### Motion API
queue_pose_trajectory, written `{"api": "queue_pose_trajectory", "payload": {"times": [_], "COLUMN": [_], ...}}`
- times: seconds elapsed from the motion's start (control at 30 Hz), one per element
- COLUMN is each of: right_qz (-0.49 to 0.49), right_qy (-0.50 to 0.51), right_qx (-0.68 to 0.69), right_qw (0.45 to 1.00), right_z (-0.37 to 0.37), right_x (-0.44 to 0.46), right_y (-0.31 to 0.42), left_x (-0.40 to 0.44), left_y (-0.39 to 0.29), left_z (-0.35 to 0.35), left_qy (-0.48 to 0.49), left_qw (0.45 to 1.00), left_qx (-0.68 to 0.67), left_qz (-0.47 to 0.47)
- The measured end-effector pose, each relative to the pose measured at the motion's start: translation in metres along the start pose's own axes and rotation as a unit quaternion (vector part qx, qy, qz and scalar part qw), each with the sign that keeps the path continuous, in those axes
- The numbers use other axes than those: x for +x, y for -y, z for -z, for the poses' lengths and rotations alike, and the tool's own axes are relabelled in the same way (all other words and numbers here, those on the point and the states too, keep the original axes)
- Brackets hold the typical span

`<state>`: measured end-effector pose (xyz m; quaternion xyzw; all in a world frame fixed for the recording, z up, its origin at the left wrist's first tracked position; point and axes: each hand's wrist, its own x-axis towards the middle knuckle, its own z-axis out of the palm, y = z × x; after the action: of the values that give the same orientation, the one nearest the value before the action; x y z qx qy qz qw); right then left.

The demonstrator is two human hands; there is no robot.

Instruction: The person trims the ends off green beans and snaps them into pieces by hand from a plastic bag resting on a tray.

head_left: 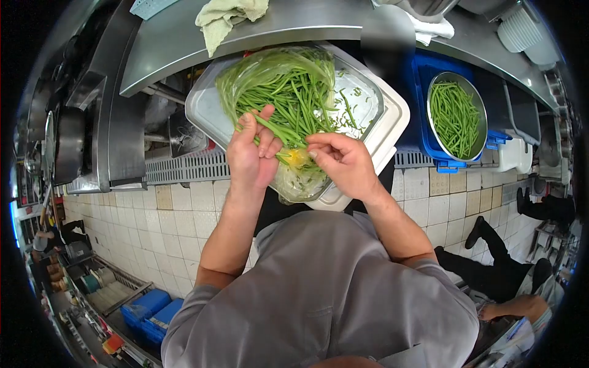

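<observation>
A clear plastic bag (245, 70) full of green beans (285, 92) lies open on a white tray (205, 104) in front of me. My left hand (253, 144) is closed around a small bunch of green beans (279, 130), which points toward my right. At the other end of that bunch is my right hand (343, 159), thumb and forefinger pinched together at the bean tips. What sits between those fingertips is too small to make out for certain. Small cut bean ends (353, 113) are scattered on the tray's right part.
A round metal bowl of green beans (455, 116) stands on a blue crate (423, 86) to the right. Along the far side runs a steel counter (307, 18) with a crumpled cloth (230, 18). Other people in dark trousers (491, 270) are at the lower right.
</observation>
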<state>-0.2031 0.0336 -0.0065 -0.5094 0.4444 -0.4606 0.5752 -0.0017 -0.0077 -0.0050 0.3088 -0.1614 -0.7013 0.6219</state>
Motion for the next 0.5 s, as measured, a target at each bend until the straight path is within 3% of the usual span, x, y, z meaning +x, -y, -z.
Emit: {"api": "queue_pose_trajectory", "payload": {"times": [0.23,0.33,0.43,0.5], "right_qz": [-0.02,-0.018,0.043,0.047], "right_qy": [0.012,0.016,-0.013,-0.022], "right_qx": [-0.026,0.033,0.082,0.02], "right_qw": [0.999,0.999,0.996,0.998], "right_z": [-0.001,-0.004,-0.012,-0.011], "right_x": [0.001,0.001,0.0,0.0], "right_y": [-0.008,-0.01,-0.01,-0.008], "left_x": [0.0,0.0,0.002,0.002], "left_y": [0.008,0.009,0.008,0.008], "left_z": [-0.001,-0.002,0.0,0.0], "left_qy": [-0.02,-0.022,-0.021,-0.02], "left_qw": [1.0,1.0,1.0,1.0], "left_qx": [0.009,0.004,-0.005,-0.005], "left_qz": [0.004,0.005,0.0,-0.003]}}
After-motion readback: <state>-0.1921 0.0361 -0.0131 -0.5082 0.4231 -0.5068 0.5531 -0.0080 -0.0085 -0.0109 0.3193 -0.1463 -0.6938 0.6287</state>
